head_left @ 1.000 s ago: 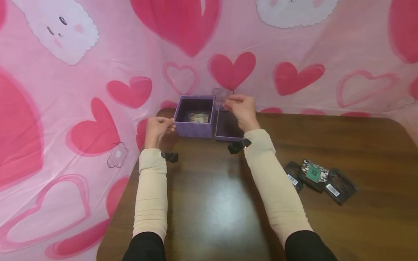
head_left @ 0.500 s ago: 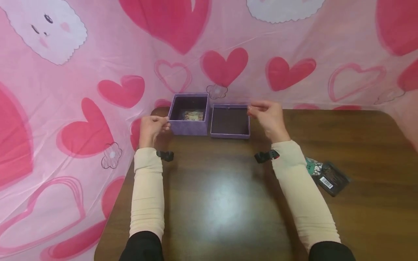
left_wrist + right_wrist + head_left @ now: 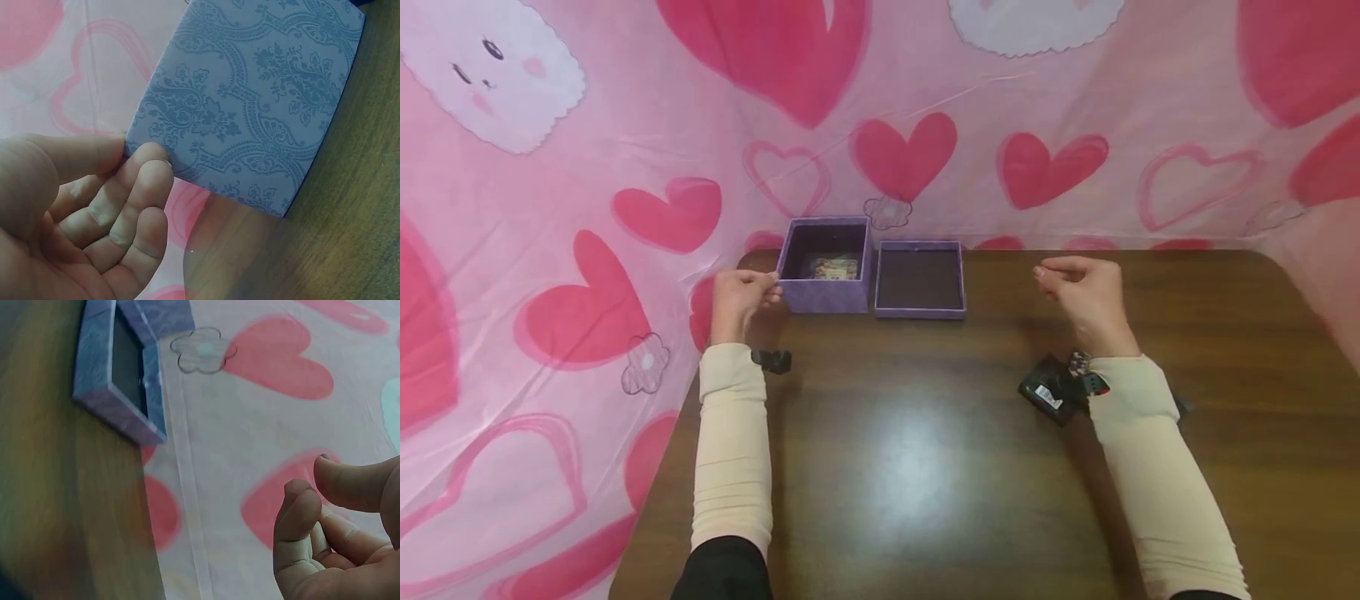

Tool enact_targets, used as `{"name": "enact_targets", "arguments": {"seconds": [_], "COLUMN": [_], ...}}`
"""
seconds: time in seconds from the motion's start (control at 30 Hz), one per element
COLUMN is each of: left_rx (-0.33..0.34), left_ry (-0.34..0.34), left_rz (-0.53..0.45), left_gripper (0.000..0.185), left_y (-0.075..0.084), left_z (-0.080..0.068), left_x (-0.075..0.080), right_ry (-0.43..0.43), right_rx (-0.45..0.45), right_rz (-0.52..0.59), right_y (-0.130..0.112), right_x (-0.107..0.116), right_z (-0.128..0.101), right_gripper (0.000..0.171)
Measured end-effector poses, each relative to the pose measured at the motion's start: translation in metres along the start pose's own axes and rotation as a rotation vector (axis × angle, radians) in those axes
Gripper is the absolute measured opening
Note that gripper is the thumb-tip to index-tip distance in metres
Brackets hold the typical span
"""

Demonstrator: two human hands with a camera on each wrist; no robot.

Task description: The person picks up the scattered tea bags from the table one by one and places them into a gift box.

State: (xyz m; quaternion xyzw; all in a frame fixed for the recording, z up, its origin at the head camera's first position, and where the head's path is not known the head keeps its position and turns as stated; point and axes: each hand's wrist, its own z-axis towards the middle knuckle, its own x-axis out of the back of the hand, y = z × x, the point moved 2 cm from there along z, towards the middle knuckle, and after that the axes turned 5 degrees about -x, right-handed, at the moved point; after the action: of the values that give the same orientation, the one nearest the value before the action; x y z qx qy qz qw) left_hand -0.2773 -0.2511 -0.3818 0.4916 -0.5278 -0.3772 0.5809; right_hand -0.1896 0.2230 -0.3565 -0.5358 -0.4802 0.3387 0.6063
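My left hand (image 3: 739, 302) pinches the front left corner of an open purple box (image 3: 824, 297) between thumb and index finger. In the left wrist view the box side (image 3: 250, 106) shows an embossed floral pattern. A small patterned packet (image 3: 837, 268) lies inside the box. Right of it is the box lid (image 3: 921, 313), its dark hollow side facing up. My right hand (image 3: 1086, 300) hovers over the table to the right of the lid, fingers loosely curled. The right wrist view shows a gap between its thumb and fingertips, with nothing held.
Dark packets (image 3: 1042, 392) with a white label showing lie on the brown wooden table (image 3: 880, 417), partly hidden under my right wrist and its black strap. A pink heart-print cloth (image 3: 925, 75) rises behind the table and along its left side.
My right hand has moved right, from above the lid out past it towards the dark packets. My left hand stays on the box corner. The view has shifted slightly right.
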Motion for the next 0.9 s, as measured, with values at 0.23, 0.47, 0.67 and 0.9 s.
{"name": "enact_targets", "arguments": {"seconds": [0.23, 0.47, 0.67, 0.9], "left_rx": [-0.003, -0.006, 0.01, -0.01], "left_ry": [-0.012, -0.006, -0.021, -0.009], "left_rz": [-0.001, 0.02, 0.031, 0.019], "left_gripper": [0.03, 0.03, 0.03, 0.03], "left_y": [-0.003, 0.0, -0.001, 0.0], "left_z": [0.002, 0.001, 0.0, 0.001], "left_x": [-0.006, 0.001, -0.001, -0.001], "right_ry": [0.063, 0.06, 0.064, 0.007], "right_rx": [-0.038, -0.092, -0.182, -0.232], "right_rz": [-0.203, -0.245, -0.276, -0.368], "right_y": [0.022, 0.039, 0.057, 0.074], "right_x": [0.056, 0.079, 0.103, 0.117], "right_z": [-0.016, -0.026, -0.033, -0.04], "right_gripper": [0.042, 0.044, 0.051, 0.052]}}
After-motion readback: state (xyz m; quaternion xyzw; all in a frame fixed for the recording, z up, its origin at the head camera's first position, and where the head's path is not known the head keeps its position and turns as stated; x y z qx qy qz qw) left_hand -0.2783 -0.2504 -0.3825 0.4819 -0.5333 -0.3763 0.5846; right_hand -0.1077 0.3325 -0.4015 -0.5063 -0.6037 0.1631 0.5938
